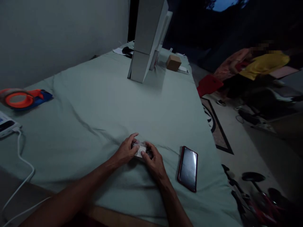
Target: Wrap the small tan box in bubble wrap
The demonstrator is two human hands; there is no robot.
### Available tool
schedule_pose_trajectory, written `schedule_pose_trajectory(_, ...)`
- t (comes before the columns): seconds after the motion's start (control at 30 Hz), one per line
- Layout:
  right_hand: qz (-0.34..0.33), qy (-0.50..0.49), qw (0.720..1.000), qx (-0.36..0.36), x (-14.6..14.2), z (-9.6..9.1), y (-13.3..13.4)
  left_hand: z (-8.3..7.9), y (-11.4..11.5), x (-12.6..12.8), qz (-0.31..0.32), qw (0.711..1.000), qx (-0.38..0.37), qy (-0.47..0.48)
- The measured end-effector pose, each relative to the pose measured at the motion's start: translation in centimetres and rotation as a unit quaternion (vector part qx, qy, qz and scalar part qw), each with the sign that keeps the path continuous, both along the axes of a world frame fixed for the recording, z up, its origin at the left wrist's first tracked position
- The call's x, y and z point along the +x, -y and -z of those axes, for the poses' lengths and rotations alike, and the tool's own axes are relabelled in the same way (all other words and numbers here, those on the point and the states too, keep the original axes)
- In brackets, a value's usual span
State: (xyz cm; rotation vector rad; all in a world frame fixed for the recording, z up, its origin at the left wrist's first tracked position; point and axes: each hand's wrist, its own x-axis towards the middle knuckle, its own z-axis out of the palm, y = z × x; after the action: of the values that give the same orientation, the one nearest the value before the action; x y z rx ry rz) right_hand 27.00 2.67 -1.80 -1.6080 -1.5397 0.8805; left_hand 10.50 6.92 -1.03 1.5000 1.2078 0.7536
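A small pale box (140, 150) with faint printing on its face is held low over the light green cloth near the table's front edge. My left hand (125, 150) grips its left end, the thumb on its face and the index finger stretched past the far side. On the opposite end, my right hand (155, 162) has its fingers curled round the box and its thumb on the near side. Both palms hide the box's ends. To the right of my right hand lies a phone (188, 168) in a dark red case, its screen dark.
An orange and blue tape dispenser (39, 99) and a white device (9, 125) with a cable sit at left. Tall white boxes (144, 41) stand farther back, beside a brown carton (173, 63). A person in yellow (265, 64) is beyond the table's right edge, near a red seat (209, 84).
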Motion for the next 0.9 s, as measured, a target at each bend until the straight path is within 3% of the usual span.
schedule_pose_trajectory(0.33,-0.026,-0.016,1.0,-0.008,0.4,0.2,-0.2,0.0,-0.7,0.0,0.025,0.997,-0.055,0.04)
schedule_pose_trajectory(0.63,-0.049,-0.023,0.998,-0.013,2.0,-1.4,-2.6,0.5,-0.7,0.2,0.01,0.997,-0.041,0.063)
schedule_pose_trajectory(0.9,-0.07,0.036,0.99,0.119,0.1,-1.4,-4.1,1.0,-0.9,0.2,0.004,0.997,-0.036,0.071)
